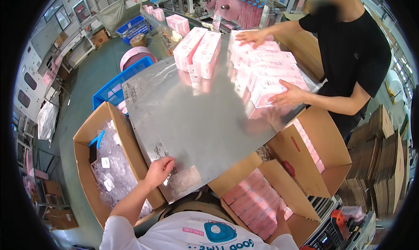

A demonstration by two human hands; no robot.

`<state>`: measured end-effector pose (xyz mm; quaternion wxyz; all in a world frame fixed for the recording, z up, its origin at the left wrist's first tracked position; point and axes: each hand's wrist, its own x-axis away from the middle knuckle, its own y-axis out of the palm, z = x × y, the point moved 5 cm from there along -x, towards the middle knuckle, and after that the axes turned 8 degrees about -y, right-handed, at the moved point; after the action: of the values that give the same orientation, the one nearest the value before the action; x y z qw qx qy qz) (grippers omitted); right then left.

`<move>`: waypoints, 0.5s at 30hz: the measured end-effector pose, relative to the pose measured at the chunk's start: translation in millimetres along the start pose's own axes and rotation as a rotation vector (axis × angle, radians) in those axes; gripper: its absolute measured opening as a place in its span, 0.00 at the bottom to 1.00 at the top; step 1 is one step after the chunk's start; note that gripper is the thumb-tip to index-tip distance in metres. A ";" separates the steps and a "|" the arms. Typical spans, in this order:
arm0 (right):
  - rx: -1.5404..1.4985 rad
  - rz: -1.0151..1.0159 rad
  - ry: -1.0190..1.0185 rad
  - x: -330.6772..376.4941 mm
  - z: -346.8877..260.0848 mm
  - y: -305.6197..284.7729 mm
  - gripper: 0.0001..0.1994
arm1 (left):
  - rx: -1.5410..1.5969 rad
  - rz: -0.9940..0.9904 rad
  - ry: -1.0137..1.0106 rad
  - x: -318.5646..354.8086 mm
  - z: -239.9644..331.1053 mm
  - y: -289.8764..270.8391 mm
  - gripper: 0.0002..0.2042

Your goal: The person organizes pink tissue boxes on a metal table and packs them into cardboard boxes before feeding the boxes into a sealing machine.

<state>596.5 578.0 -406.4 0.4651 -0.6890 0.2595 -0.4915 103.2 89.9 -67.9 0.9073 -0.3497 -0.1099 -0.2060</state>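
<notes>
My left hand (159, 171) hovers over the near left corner of the metal table (196, 132), its fingers curled closed with nothing showing in them. My right hand (282, 224) reaches down into an open cardboard carton (291, 184), against the right side of the pink packs (253, 197) that fill it in rows; its fingers are mostly hidden. Across the table, a co-worker in a black shirt (355, 44) presses both hands on a group of pink packs (273, 68). Two more pink packs (207, 53) stand side by side at the table's far edge.
Left of the table stands a carton (126, 136) of clear plastic bags, with a blue crate (102, 97) behind it. A second carton (336, 162) with pink packs sits at the right. Flattened cardboard (371, 145) is stacked beyond it. Pink film rolls (228, 7) hang on a machine behind.
</notes>
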 end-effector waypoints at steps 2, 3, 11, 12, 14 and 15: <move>-0.011 -0.157 -0.068 -8.3 -12.3 -21.8 0.28 | -0.140 0.084 0.172 -10.8 19.7 -11.9 0.11; 0.030 -0.229 -0.165 -17.8 -24.2 -35.0 0.29 | -0.184 0.119 0.245 -18.7 24.1 -22.4 0.11; -0.443 -0.378 -0.467 21.5 -253.1 -190.7 0.15 | -0.474 0.265 0.354 -237.3 66.1 -137.2 0.19; -0.370 -0.363 -0.562 39.4 -298.9 -221.3 0.14 | -0.486 0.342 0.363 -274.6 65.7 -154.9 0.21; -0.429 -0.299 -0.636 66.0 -373.4 -269.3 0.15 | -0.469 0.419 0.351 -338.4 81.8 -174.2 0.24; -0.458 -0.268 -0.673 70.3 -406.0 -283.5 0.15 | -0.447 0.422 0.324 -363.1 92.4 -179.8 0.25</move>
<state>222.2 486.7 -87.6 0.2908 -0.9241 0.1038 -0.2253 -306.5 139.9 -19.1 0.8365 -0.5176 0.1581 -0.0857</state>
